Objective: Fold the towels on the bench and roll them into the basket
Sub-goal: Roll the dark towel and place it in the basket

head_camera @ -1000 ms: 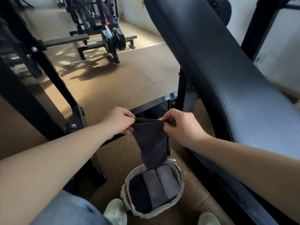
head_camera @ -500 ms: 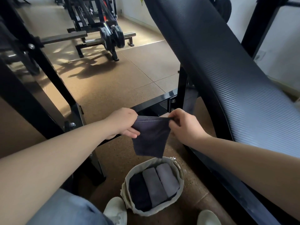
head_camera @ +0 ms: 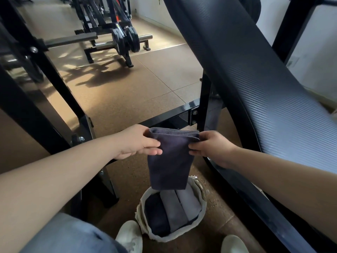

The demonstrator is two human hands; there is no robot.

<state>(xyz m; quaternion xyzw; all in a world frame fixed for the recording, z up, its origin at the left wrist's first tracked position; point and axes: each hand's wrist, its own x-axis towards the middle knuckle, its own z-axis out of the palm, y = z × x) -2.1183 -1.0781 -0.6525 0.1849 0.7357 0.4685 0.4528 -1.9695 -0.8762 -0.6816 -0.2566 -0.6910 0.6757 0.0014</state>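
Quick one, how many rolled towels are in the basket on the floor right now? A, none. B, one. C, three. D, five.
C: three rolled towels lie side by side in the basket, one dark and two grey, below the folded towel that the left hand and right hand pinch by its top corners.

Single wide-angle head view, facing forward and down; the pale round fabric basket [head_camera: 173, 237] lies near, almost directly below. The black ribbed padded bench [head_camera: 255, 79] flanks its right.
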